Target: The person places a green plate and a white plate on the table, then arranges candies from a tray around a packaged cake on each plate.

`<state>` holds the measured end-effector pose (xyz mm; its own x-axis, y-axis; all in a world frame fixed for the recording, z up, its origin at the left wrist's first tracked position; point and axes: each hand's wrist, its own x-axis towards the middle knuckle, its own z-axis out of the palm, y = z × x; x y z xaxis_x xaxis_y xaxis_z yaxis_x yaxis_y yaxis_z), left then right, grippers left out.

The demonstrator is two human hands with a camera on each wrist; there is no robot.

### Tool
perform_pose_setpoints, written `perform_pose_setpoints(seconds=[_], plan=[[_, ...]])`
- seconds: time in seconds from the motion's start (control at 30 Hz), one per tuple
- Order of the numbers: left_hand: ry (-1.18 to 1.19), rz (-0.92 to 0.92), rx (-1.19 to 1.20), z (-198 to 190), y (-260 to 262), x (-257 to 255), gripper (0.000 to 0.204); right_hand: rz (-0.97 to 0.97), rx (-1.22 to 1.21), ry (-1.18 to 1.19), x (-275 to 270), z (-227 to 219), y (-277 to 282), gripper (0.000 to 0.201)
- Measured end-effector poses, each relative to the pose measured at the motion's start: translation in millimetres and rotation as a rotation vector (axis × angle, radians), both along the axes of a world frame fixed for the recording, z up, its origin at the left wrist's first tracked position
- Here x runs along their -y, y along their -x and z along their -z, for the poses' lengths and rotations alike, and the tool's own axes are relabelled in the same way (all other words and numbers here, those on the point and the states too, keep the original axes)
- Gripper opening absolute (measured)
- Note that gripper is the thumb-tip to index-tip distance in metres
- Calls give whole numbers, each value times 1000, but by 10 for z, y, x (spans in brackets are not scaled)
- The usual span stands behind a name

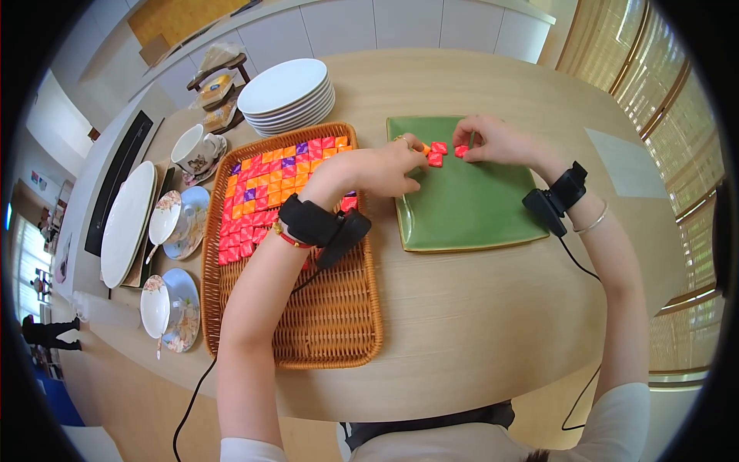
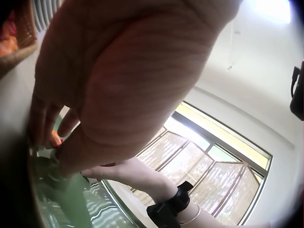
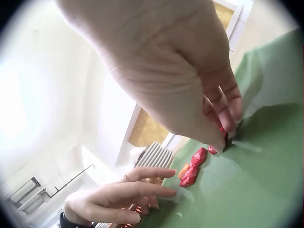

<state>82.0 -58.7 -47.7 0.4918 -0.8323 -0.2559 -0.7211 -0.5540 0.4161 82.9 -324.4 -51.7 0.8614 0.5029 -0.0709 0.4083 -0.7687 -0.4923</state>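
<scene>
On the green rectangular plate point(image 1: 469, 208), two red wrapped candies point(image 1: 436, 159) lie close together beside an orange wrapped candy point(image 3: 183, 171). My right hand point(image 1: 499, 143) reaches in from the right and pinches another red wrapped candy point(image 1: 461, 152) between thumb and fingers at the plate's surface. Over the plate's left edge hovers my left hand point(image 1: 385, 169), fingers extended and spread, tips near the orange candy. In the right wrist view, a gap shows between the left fingertips and the candies. The left palm hides much of the plate in the left wrist view.
Left of the plate stands a wicker basket point(image 1: 331, 331) with rows of red, orange and purple candies. Behind it is a stack of white plates point(image 1: 285, 85). Floral cups and saucers point(image 1: 182, 308) and a white oval platter point(image 1: 127, 223) line the left. A pale sheet point(image 1: 627, 162) lies right.
</scene>
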Motion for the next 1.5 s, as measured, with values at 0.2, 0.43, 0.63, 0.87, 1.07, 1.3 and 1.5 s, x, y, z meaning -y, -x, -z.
perform_pose_setpoints(seconds=[0.2, 0.43, 0.63, 0.87, 1.07, 1.3, 1.5], plan=[[58, 74, 154, 174, -60, -17, 49, 56, -51, -128, 3, 100, -75, 25], [5, -33, 13, 66, -51, 11, 44, -29, -7, -139, -112, 113, -101, 27], [64, -79, 150, 139, -78, -49, 48, 30, 141, -53, -247, 41, 3, 27], [-16, -48, 169, 109, -78, -43, 63, -39, 217, -85, -378, 129, 177, 25], [29, -27, 144, 110, -96, -71, 57, -42, 142, -64, -389, 121, 309, 20], [98, 15, 215, 97, -97, -90, 46, 11, 195, -84, 30, 31, 178, 16], [218, 64, 83, 141, -124, -61, 38, 103, 130, 3, 91, 51, 142, 17]])
